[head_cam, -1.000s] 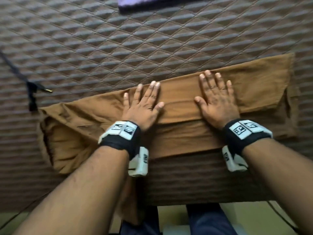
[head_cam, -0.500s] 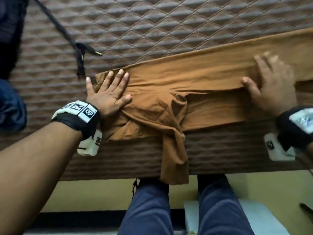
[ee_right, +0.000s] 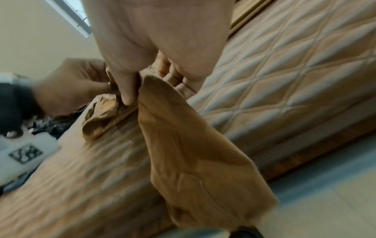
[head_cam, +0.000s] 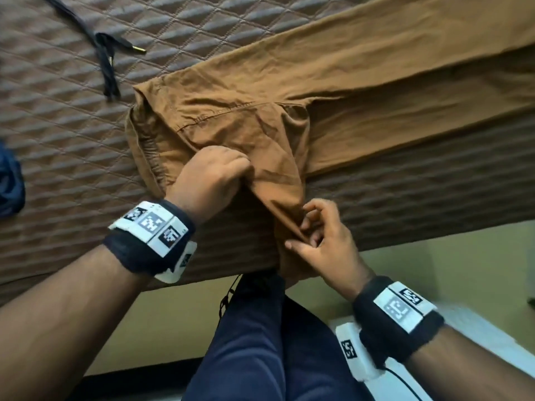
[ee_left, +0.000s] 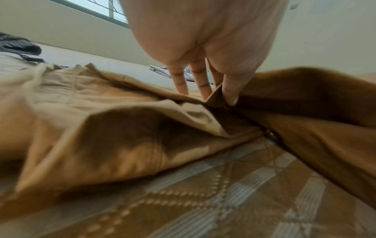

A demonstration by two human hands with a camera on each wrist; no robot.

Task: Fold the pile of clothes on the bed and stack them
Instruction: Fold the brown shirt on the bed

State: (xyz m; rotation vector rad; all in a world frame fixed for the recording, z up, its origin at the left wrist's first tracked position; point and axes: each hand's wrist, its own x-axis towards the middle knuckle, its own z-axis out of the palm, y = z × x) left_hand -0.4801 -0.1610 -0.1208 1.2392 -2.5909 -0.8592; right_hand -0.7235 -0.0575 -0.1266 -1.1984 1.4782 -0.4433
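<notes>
Trousers (head_cam: pixel 333 82) in a brown-orange cloth are lying on the quilted bed (head_cam: pixel 72 125), long axis running from the waist end at the near left out to the far right, legs stacked one on the other. So they're already halved lengthwise, I'd say. One loose flap (head_cam: pixel 285 198) of the same cloth, near the seat, spills over the near edge of the bed and hangs down toward the floor.

Left hand (head_cam: pixel 210 180) is curled on top of the seat area, thumb and fingers pinching a ridge of fabric right where the flap starts; the left wrist view shows that pinch clearly. Right hand (head_cam: pixel 324 241) is just below it, off the bed edge, thumb and fingertips nipping the hanging flap partway down.

What matters for the next bit, I reckon: the flap dangles nearer than the hands and below them, while the rest of the garment lies farther off and to the right. So it needs lifting up and away onto the bed. Right hand is nearer the loose end, left one anchors.

Off to the far left there's a black drawstring (head_cam: pixel 107 62), and something dark blue (head_cam: pixel 10 183) at the left edge.
</notes>
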